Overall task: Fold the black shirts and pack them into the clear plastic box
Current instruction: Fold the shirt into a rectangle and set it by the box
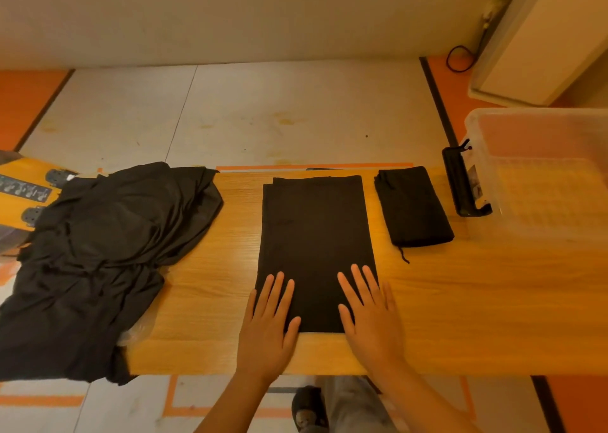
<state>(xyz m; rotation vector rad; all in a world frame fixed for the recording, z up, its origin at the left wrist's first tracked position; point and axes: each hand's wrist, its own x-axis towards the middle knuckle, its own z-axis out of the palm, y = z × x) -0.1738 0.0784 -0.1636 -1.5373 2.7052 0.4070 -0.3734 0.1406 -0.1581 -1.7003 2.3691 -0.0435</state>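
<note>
2 folded blk shirts (316, 235) (413, 205), 1 unfolded pile (98, 251), 1 clear box (543, 136), 2 hands (266, 330) (371, 324)

Plain beige wall (230, 11) across the top, unmarked. Floor of pale grey panels (263, 113) with thin seams and a few yellowish stains. Orange strips (29, 100) flank them on both sides, with dark trim (437, 100) along the edges. A black cable (459, 58) loops at the wall's foot, far right. White slab-sided unit (543, 47) in the upper right corner, kind unclear. Wood-grain tabletop (493, 301) spans the lower half. Warm yellowish light, soft sheen on the wood. Orange tape lines (184, 411) on the floor below its near edge.
</note>
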